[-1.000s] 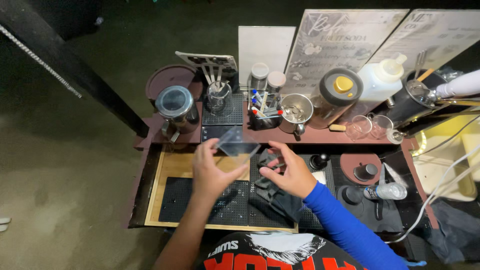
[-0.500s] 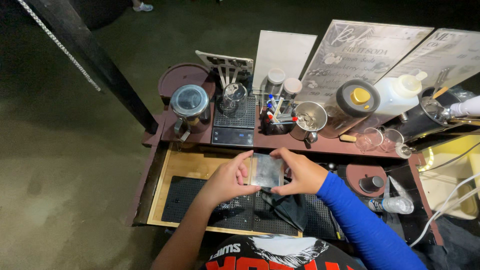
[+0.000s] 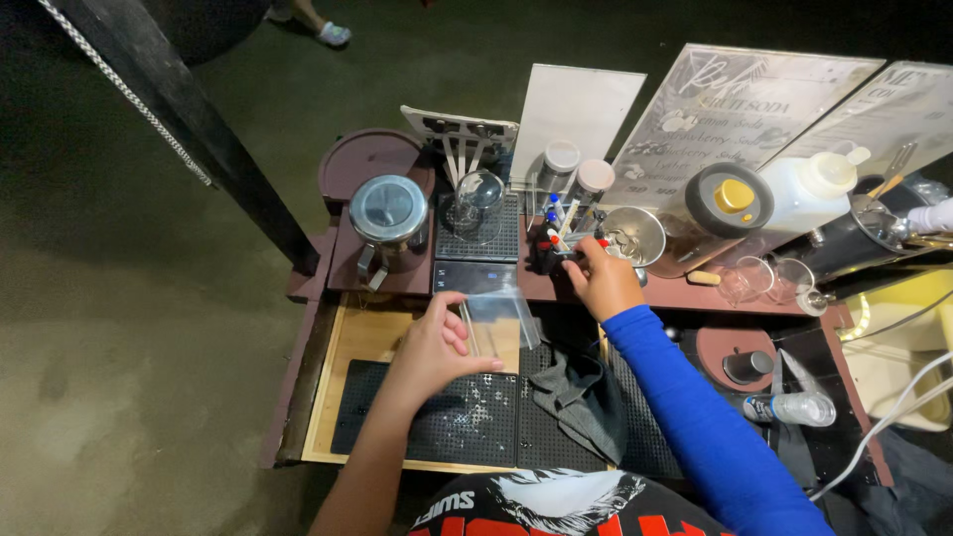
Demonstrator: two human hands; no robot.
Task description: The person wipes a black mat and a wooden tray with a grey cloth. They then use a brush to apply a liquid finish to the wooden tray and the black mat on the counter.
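Note:
My left hand (image 3: 437,349) holds a small clear plastic bag (image 3: 499,316) upright above the black perforated mat (image 3: 467,427) in the wooden tray. My right hand (image 3: 602,282), in a blue sleeve, reaches to the dark holder of coloured pens (image 3: 558,243) on the maroon shelf. Its fingers close around the pens, right next to a metal cup (image 3: 635,234).
On the shelf stand a lidded metal pot (image 3: 388,214), a glass dome on a black scale (image 3: 478,203), two capped jars (image 3: 576,171), a yellow-lidded container (image 3: 733,199), a white squeeze bottle (image 3: 812,185) and glass cups (image 3: 759,279). A grey cloth (image 3: 581,397) lies on the mat.
My right hand let go of the plastic bag and moved up to the pen holder. My left hand keeps the bag alone, slightly lower and left.

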